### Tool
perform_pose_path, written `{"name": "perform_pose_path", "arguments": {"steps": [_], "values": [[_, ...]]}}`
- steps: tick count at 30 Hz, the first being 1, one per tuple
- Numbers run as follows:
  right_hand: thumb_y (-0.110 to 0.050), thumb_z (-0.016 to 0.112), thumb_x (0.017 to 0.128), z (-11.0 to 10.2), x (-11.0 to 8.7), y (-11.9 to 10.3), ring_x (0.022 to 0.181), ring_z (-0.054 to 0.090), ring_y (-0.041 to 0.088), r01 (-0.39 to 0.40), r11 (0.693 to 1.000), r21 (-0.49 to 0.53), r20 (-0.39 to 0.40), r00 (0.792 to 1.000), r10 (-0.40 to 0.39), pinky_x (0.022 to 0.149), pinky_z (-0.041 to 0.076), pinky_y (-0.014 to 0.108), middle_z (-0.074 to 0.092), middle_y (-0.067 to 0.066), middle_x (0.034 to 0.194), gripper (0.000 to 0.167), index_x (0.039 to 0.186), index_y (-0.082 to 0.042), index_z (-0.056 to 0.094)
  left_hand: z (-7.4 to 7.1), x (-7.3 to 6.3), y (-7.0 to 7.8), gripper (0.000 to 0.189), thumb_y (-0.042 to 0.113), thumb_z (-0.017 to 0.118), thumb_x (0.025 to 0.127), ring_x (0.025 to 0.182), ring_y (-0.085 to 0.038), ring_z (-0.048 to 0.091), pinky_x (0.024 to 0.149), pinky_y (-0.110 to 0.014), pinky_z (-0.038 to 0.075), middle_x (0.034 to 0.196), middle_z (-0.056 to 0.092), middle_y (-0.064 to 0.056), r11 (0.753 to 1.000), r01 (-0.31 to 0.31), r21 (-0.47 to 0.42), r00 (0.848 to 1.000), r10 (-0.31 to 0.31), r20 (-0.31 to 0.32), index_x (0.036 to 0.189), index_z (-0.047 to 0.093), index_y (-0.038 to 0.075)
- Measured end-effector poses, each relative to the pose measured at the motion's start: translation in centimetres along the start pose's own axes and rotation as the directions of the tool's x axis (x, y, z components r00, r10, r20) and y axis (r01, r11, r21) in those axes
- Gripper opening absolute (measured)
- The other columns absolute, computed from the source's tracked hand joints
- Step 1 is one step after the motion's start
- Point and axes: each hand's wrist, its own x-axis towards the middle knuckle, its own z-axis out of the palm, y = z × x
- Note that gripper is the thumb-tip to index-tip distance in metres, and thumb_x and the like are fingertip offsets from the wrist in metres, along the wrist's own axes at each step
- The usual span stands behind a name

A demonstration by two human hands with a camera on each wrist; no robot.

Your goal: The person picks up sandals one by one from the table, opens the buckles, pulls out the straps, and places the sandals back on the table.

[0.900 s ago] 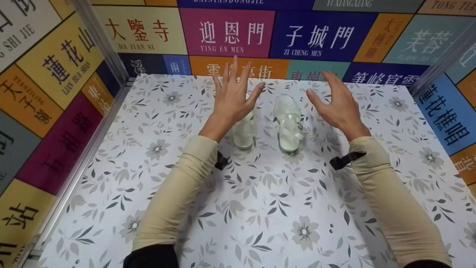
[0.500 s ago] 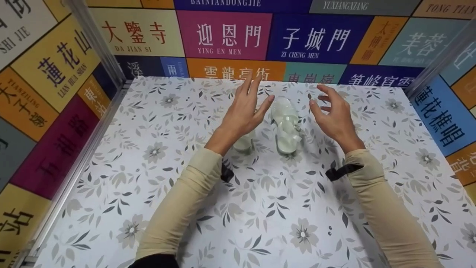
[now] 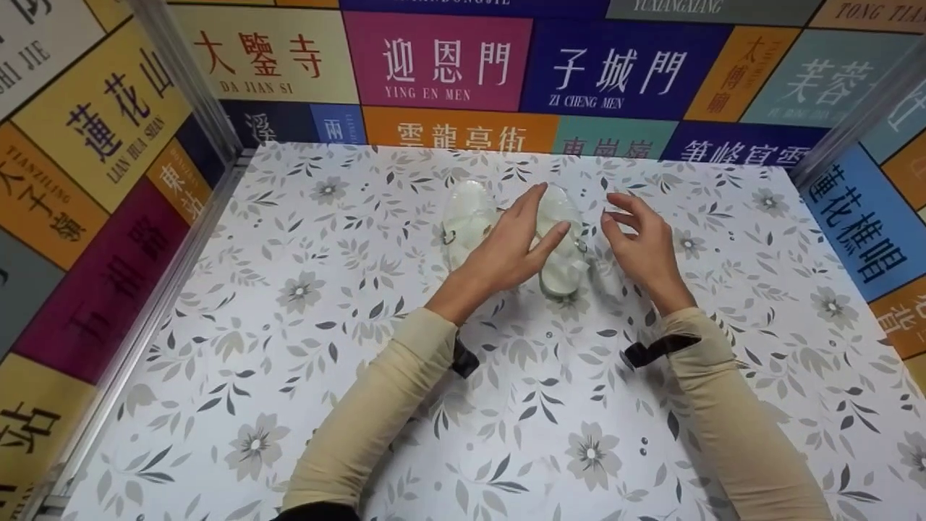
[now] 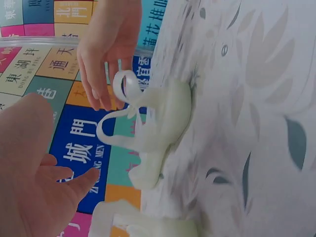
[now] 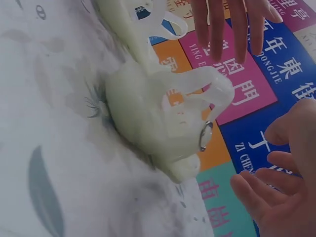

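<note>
A pair of pale green, see-through jelly sandals stands on the table, toes toward the back wall. My left hand (image 3: 506, 253) hovers over the gap between them, covering part of the left sandal (image 3: 466, 206) in the head view. Its thumb and fingers are spread, with fingertips over the right sandal (image 3: 564, 278). To the right of that sandal, my right hand (image 3: 644, 250) is held with loosely bent fingers and nothing in them. The right wrist view shows the right sandal's strap (image 5: 197, 79) and small metal buckle (image 5: 206, 136) between the two hands.
White floral paper or cloth covers the table (image 3: 347, 347). Colourful sign panels (image 3: 445, 65) with large characters wall in the back and both sides. Dark wrist camera straps (image 3: 662, 349) sit on both sleeves.
My left hand has moved right and toward me, from over the left sandal to the right sandal's edge, uncovering the left toe. My right hand has come slightly nearer to me, fingers bending more.
</note>
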Motion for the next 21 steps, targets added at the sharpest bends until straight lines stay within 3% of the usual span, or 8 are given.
{"name": "perform_pose_path", "arguments": {"steps": [4, 6, 12, 16, 21], "values": [[-0.034, 0.065, 0.109, 0.2, -0.5, 0.8, 0.14, 0.065, 0.029, -0.054, 0.997, 0.064, 0.038, 0.998, 0.051, 0.116, 0.054, 0.046, 0.06, 0.012, 0.158, 0.048, 0.153, -0.015, 0.06, 1.4, 0.0, 0.5, 0.088, 0.062, 0.045, 0.111, 0.167, -0.022, 0.026, 0.136, -0.036, 0.026, 0.181, 0.022, -0.012, 0.999, 0.012, -0.038, 0.999, -0.01, 0.034, 0.173, 0.013, 0.008], [-0.032, 0.065, 0.109, 0.5, -0.7, 1.5, 0.14, 0.064, 0.03, -0.078, 0.992, 0.099, 0.057, 0.996, 0.072, 0.113, 0.056, 0.039, 0.059, 0.015, 0.159, 0.05, 0.154, -0.013, 0.058, 2.0, 0.0, 0.5, 0.092, 0.063, 0.048, 0.11, 0.167, -0.024, 0.028, 0.135, -0.037, 0.029, 0.18, 0.023, -0.014, 0.998, 0.024, -0.051, 0.999, -0.021, 0.049, 0.173, 0.013, 0.006], [-0.024, 0.063, 0.11, 1.6, -1.0, 2.4, 0.141, 0.063, 0.035, -0.132, 0.973, 0.188, 0.118, 0.987, 0.111, 0.097, 0.058, 0.016, 0.054, 0.019, 0.162, 0.052, 0.157, -0.004, 0.053, 3.3, 0.1, 0.1, 0.109, 0.074, 0.059, 0.1, 0.166, -0.026, 0.028, 0.134, -0.04, 0.032, 0.181, 0.022, -0.014, 0.986, 0.136, -0.099, 0.989, -0.129, 0.075, 0.174, 0.011, 0.01], [-0.023, 0.065, 0.11, 2.0, -1.2, 2.6, 0.141, 0.062, 0.035, -0.16, 0.959, 0.235, 0.151, 0.98, 0.126, 0.094, 0.06, 0.016, 0.054, 0.02, 0.162, 0.052, 0.156, -0.001, 0.053, 4.0, 0.2, -0.4, 0.119, 0.077, 0.067, 0.093, 0.163, -0.028, 0.036, 0.131, -0.042, 0.037, 0.177, 0.031, -0.018, 0.97, 0.2, -0.136, 0.979, -0.192, 0.071, 0.174, 0.012, 0.009], [-0.024, 0.065, 0.11, 2.3, -1.5, 2.7, 0.142, 0.062, 0.034, -0.169, 0.954, 0.249, 0.172, 0.977, 0.129, 0.095, 0.06, 0.017, 0.056, 0.017, 0.161, 0.051, 0.154, -0.002, 0.056, 4.8, 0.1, -1.0, 0.122, 0.08, 0.067, 0.091, 0.156, -0.031, 0.047, 0.126, -0.044, 0.044, 0.17, 0.042, -0.023, 0.95, 0.249, -0.189, 0.968, -0.241, 0.066, 0.174, 0.012, 0.009]]}}
